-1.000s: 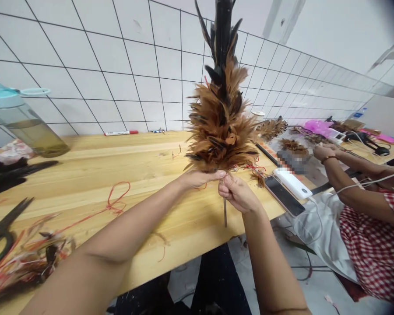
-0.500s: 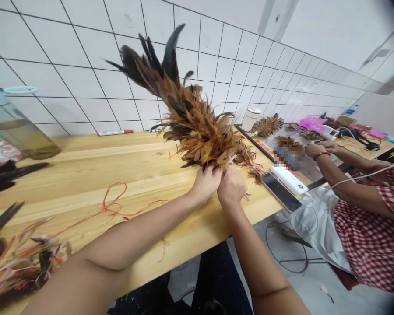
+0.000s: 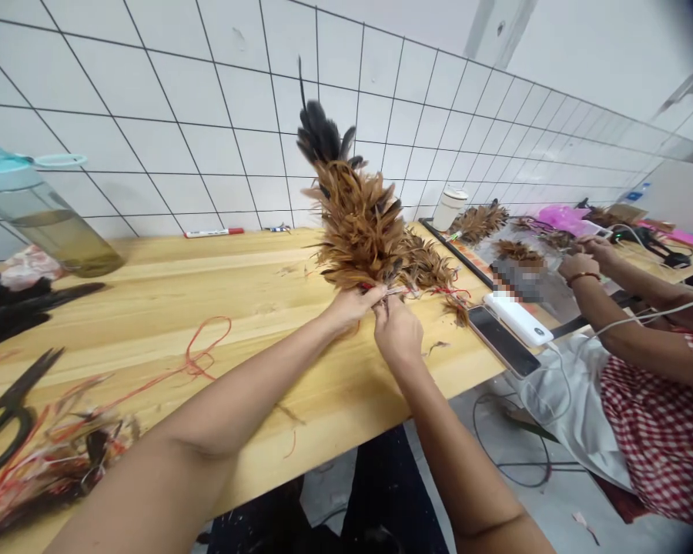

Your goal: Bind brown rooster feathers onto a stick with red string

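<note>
Though leaning a bit to the left, held up over the wooden table (image 3: 300,377) as one big brown feather bundle (image 3: 355,219) with dark tips on top. Gripped low down by both hands, likely to keep from squashing the fluffy part. Wrapped around the bottom of the feathers by the left hand (image 3: 352,304), with a thumb laid across the front, perhaps to stop slipping. Clenched just beside that by the right hand (image 3: 399,331), with fingers curled in on the bottom end; hard to tell exactly how, with the inside of the fist hidden. Crossed on the table, left of the hands, by a loose loop of red string (image 3: 191,358), probably put there for easy reach. Set farther left with scissors (image 3: 12,400) and black feathers (image 3: 23,308), seemingly out of the way but close enough to grab. Heaped at the near left with messy scraps (image 3: 63,454). Filled just behind the right hand by a smaller brown bundle (image 3: 430,261) lying down. Lined along the right with a phone (image 3: 503,341) and a white power bank (image 3: 518,318), side by side, perhaps to avoid bumps.
</note>
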A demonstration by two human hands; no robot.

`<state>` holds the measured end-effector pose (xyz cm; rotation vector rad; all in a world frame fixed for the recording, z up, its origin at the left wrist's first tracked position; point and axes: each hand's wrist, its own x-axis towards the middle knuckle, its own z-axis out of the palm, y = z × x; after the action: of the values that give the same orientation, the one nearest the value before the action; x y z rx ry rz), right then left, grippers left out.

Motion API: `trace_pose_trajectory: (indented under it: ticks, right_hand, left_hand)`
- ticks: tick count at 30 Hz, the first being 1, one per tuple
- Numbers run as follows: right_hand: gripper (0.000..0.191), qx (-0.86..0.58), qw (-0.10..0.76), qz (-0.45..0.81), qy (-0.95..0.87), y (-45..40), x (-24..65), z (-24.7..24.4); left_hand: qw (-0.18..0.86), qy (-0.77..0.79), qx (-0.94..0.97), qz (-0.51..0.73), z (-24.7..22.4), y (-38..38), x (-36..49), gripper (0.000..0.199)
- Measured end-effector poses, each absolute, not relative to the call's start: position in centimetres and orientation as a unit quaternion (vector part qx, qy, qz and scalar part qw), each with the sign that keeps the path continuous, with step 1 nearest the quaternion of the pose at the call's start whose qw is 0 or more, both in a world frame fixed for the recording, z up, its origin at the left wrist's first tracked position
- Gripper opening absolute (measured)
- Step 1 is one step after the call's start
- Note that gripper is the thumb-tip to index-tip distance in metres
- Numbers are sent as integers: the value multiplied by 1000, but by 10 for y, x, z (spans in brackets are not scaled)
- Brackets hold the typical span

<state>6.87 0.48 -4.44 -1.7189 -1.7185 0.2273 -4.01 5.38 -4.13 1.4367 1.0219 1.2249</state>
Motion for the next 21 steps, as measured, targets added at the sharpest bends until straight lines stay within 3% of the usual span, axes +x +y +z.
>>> trace_pose_trajectory:
  ticks: [4, 7, 11, 21]
  right_hand:
    - [34, -433, 387, 530, -618, 6, 104, -31]
    - [49, -317, 349, 708, -525, 7, 118, -31]
    - [46, -263, 315, 764, -499, 3, 114, -31]
    - [37, -371, 556, 632, -391, 13, 95, -26]
  left_hand:
    - [544, 292, 688, 382, -37, 58, -62, 41]
    - [571, 201, 740, 291, -34, 60, -67, 46]
    - [555, 192, 761, 275, -28, 58, -64, 47]
    - [392, 321, 734, 452, -33, 55, -43, 31]
